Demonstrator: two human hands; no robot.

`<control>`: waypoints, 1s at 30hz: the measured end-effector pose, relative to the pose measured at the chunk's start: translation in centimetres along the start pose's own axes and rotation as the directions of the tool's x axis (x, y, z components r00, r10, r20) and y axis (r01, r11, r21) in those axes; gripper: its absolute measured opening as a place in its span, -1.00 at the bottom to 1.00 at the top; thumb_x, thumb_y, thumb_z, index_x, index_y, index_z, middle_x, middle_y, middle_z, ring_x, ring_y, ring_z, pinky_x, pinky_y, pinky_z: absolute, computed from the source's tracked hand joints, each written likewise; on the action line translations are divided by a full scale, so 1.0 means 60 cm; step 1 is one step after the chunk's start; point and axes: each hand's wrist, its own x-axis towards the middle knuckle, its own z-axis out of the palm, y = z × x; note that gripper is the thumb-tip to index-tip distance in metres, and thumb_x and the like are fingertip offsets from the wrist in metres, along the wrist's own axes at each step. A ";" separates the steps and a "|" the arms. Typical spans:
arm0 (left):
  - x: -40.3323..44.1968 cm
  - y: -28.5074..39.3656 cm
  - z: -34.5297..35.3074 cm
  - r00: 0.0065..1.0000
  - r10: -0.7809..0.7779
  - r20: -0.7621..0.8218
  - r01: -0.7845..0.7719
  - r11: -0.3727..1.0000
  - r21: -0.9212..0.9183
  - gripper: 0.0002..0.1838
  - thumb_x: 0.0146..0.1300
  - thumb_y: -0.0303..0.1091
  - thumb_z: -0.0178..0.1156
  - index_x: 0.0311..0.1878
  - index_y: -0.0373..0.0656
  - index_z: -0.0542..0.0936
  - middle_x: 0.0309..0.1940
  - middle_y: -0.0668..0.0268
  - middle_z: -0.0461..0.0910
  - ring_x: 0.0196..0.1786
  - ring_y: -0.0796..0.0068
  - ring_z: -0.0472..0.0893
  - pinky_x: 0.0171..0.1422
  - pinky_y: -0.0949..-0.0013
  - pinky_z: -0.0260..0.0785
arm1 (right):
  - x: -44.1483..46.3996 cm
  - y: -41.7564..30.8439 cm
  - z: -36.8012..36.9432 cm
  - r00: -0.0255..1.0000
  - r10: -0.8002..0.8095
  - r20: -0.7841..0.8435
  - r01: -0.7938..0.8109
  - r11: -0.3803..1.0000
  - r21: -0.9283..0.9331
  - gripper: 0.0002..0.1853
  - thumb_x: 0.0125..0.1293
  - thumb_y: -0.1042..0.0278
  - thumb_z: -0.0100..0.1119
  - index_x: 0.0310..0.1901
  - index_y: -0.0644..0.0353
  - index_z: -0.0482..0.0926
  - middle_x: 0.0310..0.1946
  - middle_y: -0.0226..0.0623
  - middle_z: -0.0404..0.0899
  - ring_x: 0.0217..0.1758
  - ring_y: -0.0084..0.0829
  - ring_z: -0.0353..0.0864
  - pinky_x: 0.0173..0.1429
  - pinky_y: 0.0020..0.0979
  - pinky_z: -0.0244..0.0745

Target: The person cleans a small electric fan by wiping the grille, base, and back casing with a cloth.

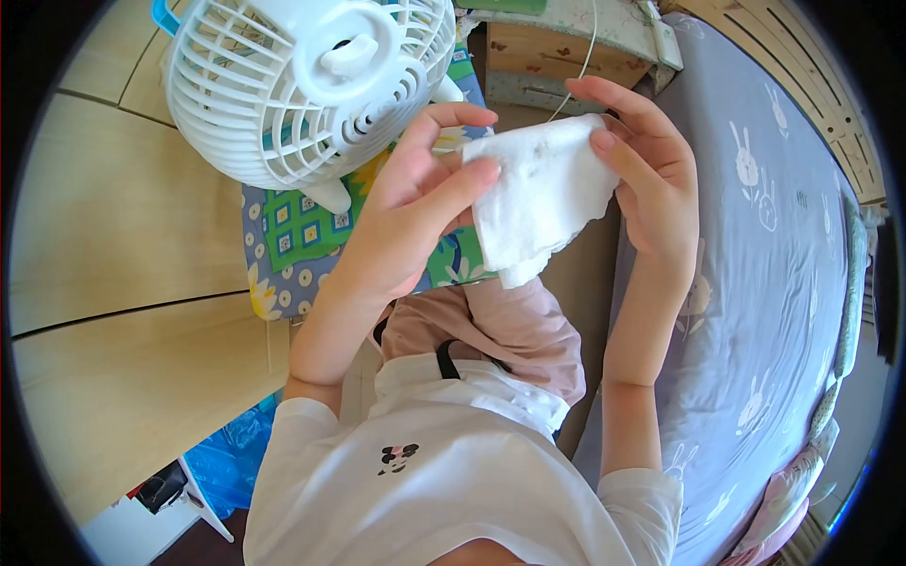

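Observation:
A limp white wipe (543,193) with grey smudges near its upper edge hangs between my two hands. My left hand (415,193) pinches its left edge, the thumb lying on the near side. At the upper right corner, my right hand (651,170) grips the wipe between thumb and fingers, with the index finger raised. A white electric fan (321,85) stands just beyond my left hand, its slatted rear housing and round knob facing me. The wipe and the fan are apart.
Under the fan is a small table with a patterned blue and green cloth (283,274). A bed with a grey rabbit-print sheet (746,311) runs along the right. Pale cabinet doors (123,217) line the left. A wooden drawer unit (557,52) and a white cord are ahead.

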 end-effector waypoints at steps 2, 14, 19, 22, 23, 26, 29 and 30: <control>-0.003 0.000 -0.014 0.997 0.014 0.078 -0.022 0.994 0.109 -0.57 0.28 -0.33 0.14 0.19 -0.16 0.33 -0.08 0.28 0.56 -0.10 0.62 0.55 0.02 0.50 0.40 | 0.001 -0.007 0.002 0.999 0.044 0.029 -0.046 0.996 0.070 -0.64 0.22 0.61 0.10 0.08 0.35 0.48 -0.04 -0.18 0.58 -0.18 -0.61 0.57 -0.13 -0.59 0.46; -0.020 -0.019 -0.052 0.997 0.031 0.070 -0.039 0.991 0.127 -0.63 0.34 -0.38 0.03 0.16 -0.35 0.43 0.00 0.26 0.55 0.00 0.57 0.54 0.11 0.49 0.36 | -0.013 0.001 0.012 0.999 -0.041 0.029 0.040 0.999 0.030 -0.68 0.22 0.67 0.09 0.04 0.35 0.51 -0.01 -0.24 0.54 -0.08 -0.56 0.56 -0.05 -0.55 0.49; -0.025 -0.026 -0.048 0.997 0.082 0.006 -0.082 0.988 0.128 -0.65 0.37 -0.32 0.00 0.12 -0.34 0.45 -0.09 0.31 0.57 -0.10 0.65 0.54 0.00 0.55 0.36 | -0.032 0.000 0.016 0.996 -0.089 -0.008 0.087 0.982 -0.167 -0.65 0.15 0.65 0.22 0.02 0.31 0.54 -0.07 -0.33 0.55 -0.13 -0.62 0.50 -0.12 -0.59 0.45; -0.026 -0.024 -0.044 0.998 0.053 -0.033 -0.052 0.998 0.040 -0.66 0.39 -0.28 -0.03 0.08 -0.32 0.47 -0.15 0.35 0.57 -0.16 0.70 0.54 -0.06 0.58 0.37 | -0.039 -0.003 0.011 0.991 0.073 0.109 -0.031 0.939 -0.343 -0.58 -0.02 0.51 0.41 -0.05 0.24 0.58 -0.15 -0.45 0.56 -0.19 -0.65 0.43 -0.17 -0.60 0.33; -0.026 -0.024 -0.043 0.999 0.045 -0.030 -0.044 0.999 0.028 -0.66 0.40 -0.26 -0.04 0.06 -0.31 0.48 -0.17 0.36 0.57 -0.18 0.71 0.53 -0.09 0.59 0.37 | -0.041 0.004 0.006 0.991 0.073 0.109 -0.032 0.939 -0.343 -0.58 -0.02 0.51 0.41 -0.05 0.24 0.58 -0.15 -0.45 0.56 -0.19 -0.65 0.43 -0.17 -0.60 0.33; -0.031 -0.025 -0.042 0.998 -0.066 -0.010 0.066 0.997 -0.028 -0.67 0.40 -0.25 -0.04 0.03 -0.31 0.50 -0.19 0.37 0.57 -0.19 0.72 0.53 -0.13 0.60 0.37 | -0.045 0.006 0.012 0.987 -0.036 0.158 0.095 0.918 -0.385 -0.80 0.07 0.46 0.36 -0.26 0.27 0.59 -0.32 -0.45 0.56 -0.23 -0.67 0.43 -0.20 -0.60 0.30; -0.034 -0.034 -0.043 0.997 0.039 -0.064 -0.035 0.997 0.064 -0.69 0.40 -0.25 -0.03 -0.02 -0.31 0.53 -0.20 0.36 0.58 -0.20 0.72 0.54 -0.12 0.60 0.37 | -0.065 -0.014 0.025 0.971 0.237 -0.025 -0.238 0.961 -0.143 -0.86 0.14 0.46 0.29 -0.27 0.28 0.60 -0.39 -0.41 0.57 -0.30 -0.65 0.46 -0.22 -0.59 0.33; -0.035 -0.039 -0.041 0.997 0.038 -0.064 -0.034 0.997 0.065 -0.69 0.40 -0.25 -0.03 -0.02 -0.31 0.53 -0.20 0.36 0.58 -0.20 0.72 0.54 -0.12 0.60 0.37 | -0.070 -0.013 0.029 0.971 0.236 -0.025 -0.238 0.961 -0.142 -0.86 0.14 0.46 0.29 -0.27 0.28 0.60 -0.39 -0.41 0.57 -0.30 -0.65 0.46 -0.22 -0.59 0.33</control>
